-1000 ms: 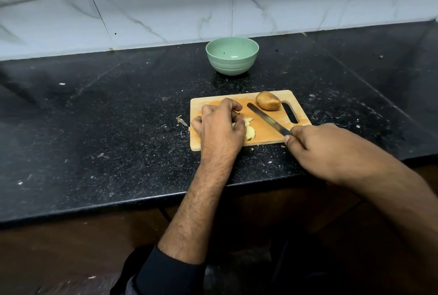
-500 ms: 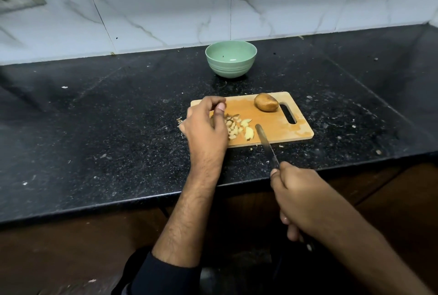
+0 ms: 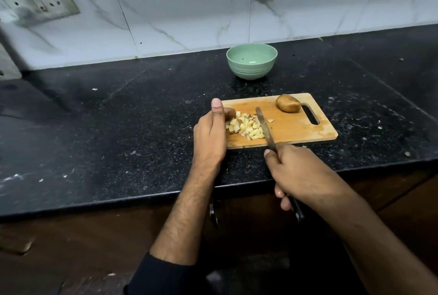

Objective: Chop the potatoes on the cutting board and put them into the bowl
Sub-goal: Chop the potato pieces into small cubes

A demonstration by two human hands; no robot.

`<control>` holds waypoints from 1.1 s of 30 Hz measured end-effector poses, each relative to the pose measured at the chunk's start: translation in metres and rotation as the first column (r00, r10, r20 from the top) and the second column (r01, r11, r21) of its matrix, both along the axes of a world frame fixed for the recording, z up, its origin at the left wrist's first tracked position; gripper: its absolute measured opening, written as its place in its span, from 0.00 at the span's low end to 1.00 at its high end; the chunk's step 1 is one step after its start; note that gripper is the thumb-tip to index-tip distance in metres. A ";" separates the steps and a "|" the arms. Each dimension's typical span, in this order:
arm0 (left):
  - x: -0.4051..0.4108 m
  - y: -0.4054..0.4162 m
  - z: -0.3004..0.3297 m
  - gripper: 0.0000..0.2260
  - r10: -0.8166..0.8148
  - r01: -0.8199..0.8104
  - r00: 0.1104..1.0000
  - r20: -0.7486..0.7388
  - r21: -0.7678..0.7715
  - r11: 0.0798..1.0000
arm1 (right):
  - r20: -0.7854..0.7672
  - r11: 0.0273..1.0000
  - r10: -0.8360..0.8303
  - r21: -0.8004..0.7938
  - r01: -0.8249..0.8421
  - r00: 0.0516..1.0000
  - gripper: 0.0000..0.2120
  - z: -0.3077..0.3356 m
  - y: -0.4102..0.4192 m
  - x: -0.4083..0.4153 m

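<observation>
We see a wooden cutting board (image 3: 294, 128) lying on the black worktop (image 3: 118, 128), near its front edge, with its handle slot toward the right. On the left half of the board sits a heap of potato cubes (image 3: 246, 127), pale with bits of brown skin. One small piece (image 3: 270, 120) lies just to the right of the heap, on the other side of the blade. A whole unpeeled potato (image 3: 288, 103) rests near the board's far right corner, just beside the handle slot and well apart from the heap.

Our left hand (image 3: 211, 135) stands on its edge at the board's left end, thumb raised and pointing away from us, the fingers curved round the left side of the heap and touching the cubes. We cannot tell whether they hold any pieces or only wall them in.

Our right hand (image 3: 296, 173) is clenched round the dark handle of a knife (image 3: 265, 128), the handle's end sticking out below the fingers past the worktop's front edge. The blade reaches across the board's front edge and lies against the right side of the heap, tip pointing toward the wall.

A green bowl (image 3: 251, 61) stands upright on the worktop behind the board, close to the tiled wall (image 3: 189, 5). No potato pieces show in it.
</observation>
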State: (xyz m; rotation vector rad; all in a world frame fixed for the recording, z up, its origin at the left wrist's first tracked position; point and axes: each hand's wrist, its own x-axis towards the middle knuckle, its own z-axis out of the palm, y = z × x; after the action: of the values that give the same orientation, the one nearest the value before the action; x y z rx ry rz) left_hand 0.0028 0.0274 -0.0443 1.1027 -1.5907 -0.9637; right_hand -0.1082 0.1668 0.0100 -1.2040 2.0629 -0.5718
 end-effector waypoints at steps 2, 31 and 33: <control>0.000 -0.002 0.000 0.34 -0.012 0.012 1.000 -0.012 0.001 1.000 | -0.058 0.999 -0.005 -0.040 0.003 0.998 0.13 0.003 0.001 -0.004; -0.021 0.013 -0.002 0.26 0.065 0.336 0.754 0.654 -0.468 0.817 | -0.451 1.000 0.004 0.006 -0.001 0.892 0.15 0.000 -0.003 -0.059; -0.023 0.014 -0.002 0.24 0.082 0.369 0.728 0.680 -0.491 0.789 | -0.446 0.999 0.047 0.026 -0.039 0.894 0.14 0.002 -0.003 -0.060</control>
State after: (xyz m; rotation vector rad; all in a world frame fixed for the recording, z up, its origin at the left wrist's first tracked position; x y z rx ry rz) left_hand -0.0206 0.0413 -0.0463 0.8920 -2.3976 -0.0455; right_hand -0.1686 0.1638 0.0117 -1.4740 2.4037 -0.2678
